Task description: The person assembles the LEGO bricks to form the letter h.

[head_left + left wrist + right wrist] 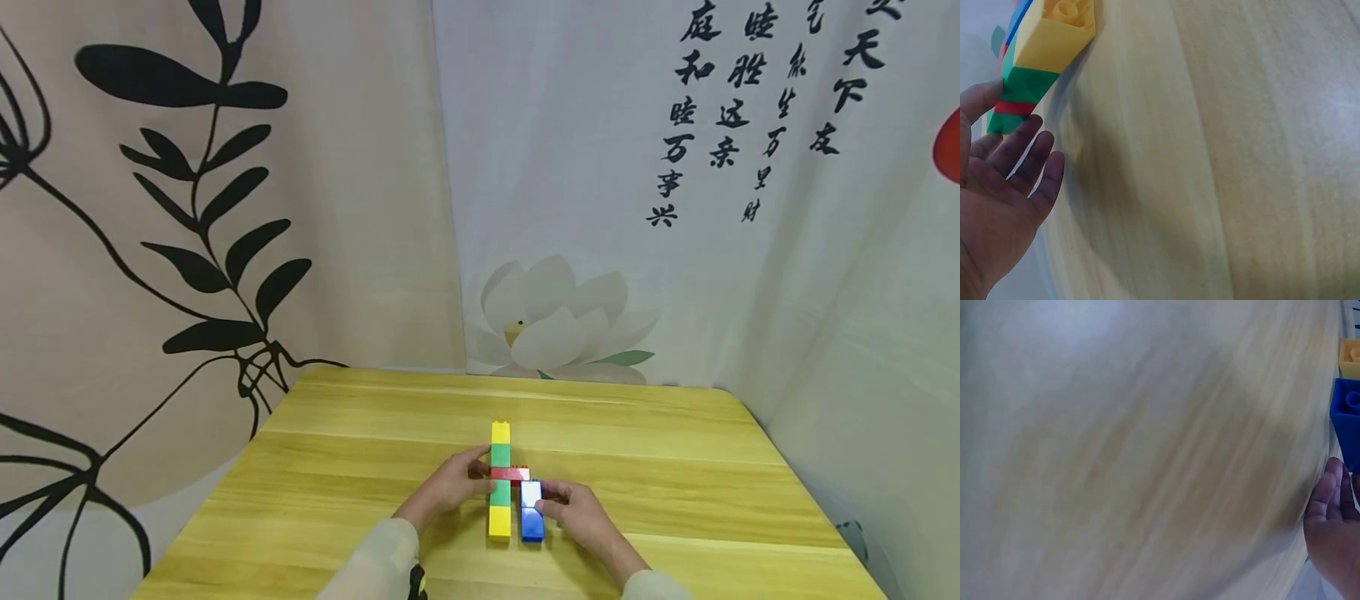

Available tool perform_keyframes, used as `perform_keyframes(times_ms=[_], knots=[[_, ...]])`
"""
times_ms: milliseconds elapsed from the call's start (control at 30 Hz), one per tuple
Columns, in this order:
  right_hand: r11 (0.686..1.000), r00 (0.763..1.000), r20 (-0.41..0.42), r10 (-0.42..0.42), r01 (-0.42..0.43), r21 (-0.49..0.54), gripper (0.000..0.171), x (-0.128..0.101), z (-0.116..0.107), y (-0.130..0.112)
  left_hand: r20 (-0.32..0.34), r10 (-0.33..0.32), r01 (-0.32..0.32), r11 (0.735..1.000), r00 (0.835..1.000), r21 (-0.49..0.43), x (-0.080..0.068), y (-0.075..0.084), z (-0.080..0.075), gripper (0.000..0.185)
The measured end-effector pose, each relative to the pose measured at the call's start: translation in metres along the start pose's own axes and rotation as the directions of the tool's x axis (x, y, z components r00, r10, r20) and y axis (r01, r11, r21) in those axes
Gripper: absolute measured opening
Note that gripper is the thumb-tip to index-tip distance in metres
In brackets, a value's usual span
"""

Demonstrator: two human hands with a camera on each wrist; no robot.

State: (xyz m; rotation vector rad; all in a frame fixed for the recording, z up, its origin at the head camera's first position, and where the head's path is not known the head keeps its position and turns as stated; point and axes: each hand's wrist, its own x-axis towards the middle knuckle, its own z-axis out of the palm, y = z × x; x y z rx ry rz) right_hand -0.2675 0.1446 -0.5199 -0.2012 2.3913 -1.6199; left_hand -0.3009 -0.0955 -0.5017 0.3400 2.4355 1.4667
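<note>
1. Yellow and green bricks form a long bar [500, 479] that lies flat on the wooden table [337, 467], running away from the person, near the middle of the near half.
2. A red brick [512, 473] crosses the long bar at about its midpoint and juts out to the right.
3. A blue and white column [532, 510] lies parallel to the long bar, just beside it on the right, with its far end meeting the red brick.
4. The left hand [450, 485] rests against the left side of the long bar at the level of the red brick. Its fingers [1029, 159] are nearly straight and relaxed, touching the green section; they do not wrap around it.
5. The right hand [577, 512] sits against the right side of the blue and white column, fingers curled toward it. Whether it pinches the column or only touches it cannot be told.
6. The right wrist view shows only the blue end of the column [1349, 422] and a fingertip [1325, 487] close beneath it.
7. Printed fabric backdrops [225, 208] stand behind the table.
</note>
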Motion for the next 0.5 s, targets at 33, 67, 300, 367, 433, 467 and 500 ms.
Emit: perform_keyframes(times_ms=[33,67,300,367,433,467,500], knots=[[1.000,1.000,0.003,0.000,0.000,0.005,0.053,-0.0001,0.0005,0.0001,0.004,-0.005,0.005,1.000,1.000,0.000,-0.0013,-0.0003,0.0002,0.067],[1.000,1.000,0.003,-0.002,0.002,0.003,0.052,-0.0001,0.0009,0.0003,0.007,-0.009,0.009,1.000,1.000,0.001,-0.0026,-0.0006,0.0006,0.067],[0.999,0.999,-0.011,0.030,-0.031,-0.042,0.051,0.0013,0.0019,-0.0004,0.005,-0.022,0.022,0.999,1.000,0.024,-0.0045,-0.0020,0.0020,0.064],[0.998,0.999,-0.010,0.043,-0.043,-0.056,0.051,0.0020,0.0020,-0.0009,0.003,-0.026,0.026,0.999,1.000,0.026,-0.0037,-0.0033,0.0023,0.063],[0.996,0.999,-0.013,0.051,-0.052,-0.077,0.050,0.0024,0.0024,-0.0017,-0.001,-0.023,0.023,0.999,1.000,0.033,-0.0031,-0.0049,0.0030,0.062],[0.994,0.999,-0.017,0.051,-0.053,-0.093,0.049,0.0023,0.0028,-0.0021,-0.004,-0.020,0.020,0.999,1.000,0.037,-0.0031,-0.0056,0.0032,0.061],[0.993,0.999,-0.020,0.048,-0.050,-0.107,0.047,0.0021,0.0032,-0.0021,-0.007,-0.014,0.014,0.999,1.000,0.042,-0.0031,-0.0067,0.0034,0.060]])
